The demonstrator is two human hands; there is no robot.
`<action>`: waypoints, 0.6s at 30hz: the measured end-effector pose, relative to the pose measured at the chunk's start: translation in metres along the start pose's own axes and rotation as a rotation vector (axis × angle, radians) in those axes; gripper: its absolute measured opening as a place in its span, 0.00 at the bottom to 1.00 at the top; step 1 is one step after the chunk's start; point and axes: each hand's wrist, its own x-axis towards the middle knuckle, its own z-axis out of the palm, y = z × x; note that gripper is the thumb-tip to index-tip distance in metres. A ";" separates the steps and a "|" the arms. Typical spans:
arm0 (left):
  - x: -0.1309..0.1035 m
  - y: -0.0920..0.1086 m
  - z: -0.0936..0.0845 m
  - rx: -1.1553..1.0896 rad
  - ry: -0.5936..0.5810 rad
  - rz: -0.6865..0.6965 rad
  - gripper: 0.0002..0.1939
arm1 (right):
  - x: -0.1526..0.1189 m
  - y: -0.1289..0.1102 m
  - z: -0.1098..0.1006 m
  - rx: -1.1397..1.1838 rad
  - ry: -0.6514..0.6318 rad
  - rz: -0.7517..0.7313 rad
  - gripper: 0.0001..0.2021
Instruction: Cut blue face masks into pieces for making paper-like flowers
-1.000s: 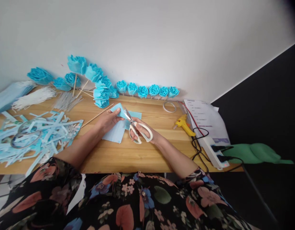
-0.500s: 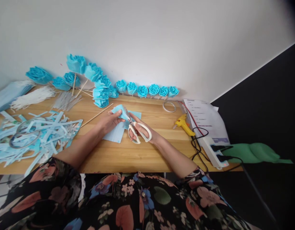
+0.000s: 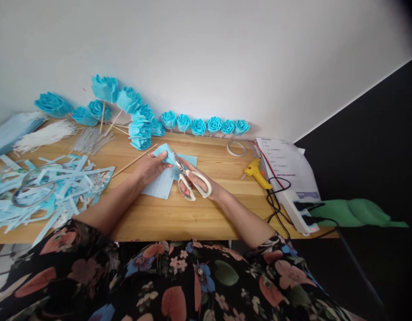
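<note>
Between thumb and fingers, my left hand (image 3: pixel 151 166) pinches a small folded piece of light blue fabric (image 3: pixel 163 152). My right hand (image 3: pixel 194 177) grips white-handled scissors (image 3: pixel 204 186), fingers through the loops. Their blades (image 3: pixel 178 161) point up and left, right at the fabric's edge; whether they touch it I cannot tell. Below both hands, flat light blue sheets (image 3: pixel 158 186) lie on the wooden table (image 3: pixel 192 223), partly covered by the hands. A thin wooden stick (image 3: pixel 134 160) lies just left of my left hand.
Blue fabric roses (image 3: pixel 199 127) line the wall, several on sticks. Cut strips (image 3: pixel 59 187) heap at left near white cords (image 3: pixel 47 133) and a mask stack (image 3: pixel 15 133). At right are a tape roll (image 3: pixel 236 148), yellow glue gun (image 3: pixel 257 173), papers (image 3: pixel 286 165) and power strip (image 3: pixel 299 214).
My left hand has shifted slightly left with the folded fabric, away from the scissors. The scissor blades look slightly wider apart. My right hand has hardly moved.
</note>
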 end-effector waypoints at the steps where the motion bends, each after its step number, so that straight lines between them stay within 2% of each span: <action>1: 0.000 -0.001 0.000 0.009 -0.024 -0.006 0.13 | 0.000 0.001 0.000 0.008 -0.006 -0.010 0.36; 5: -0.002 -0.005 -0.002 0.057 -0.084 -0.047 0.17 | 0.001 0.007 -0.005 0.054 -0.022 -0.049 0.38; 10: -0.003 -0.008 0.000 0.035 -0.083 -0.087 0.16 | 0.003 0.017 -0.009 0.136 -0.026 -0.096 0.45; 18: 0.000 -0.010 -0.003 0.026 -0.037 -0.053 0.16 | 0.007 0.020 -0.005 0.169 0.009 -0.141 0.43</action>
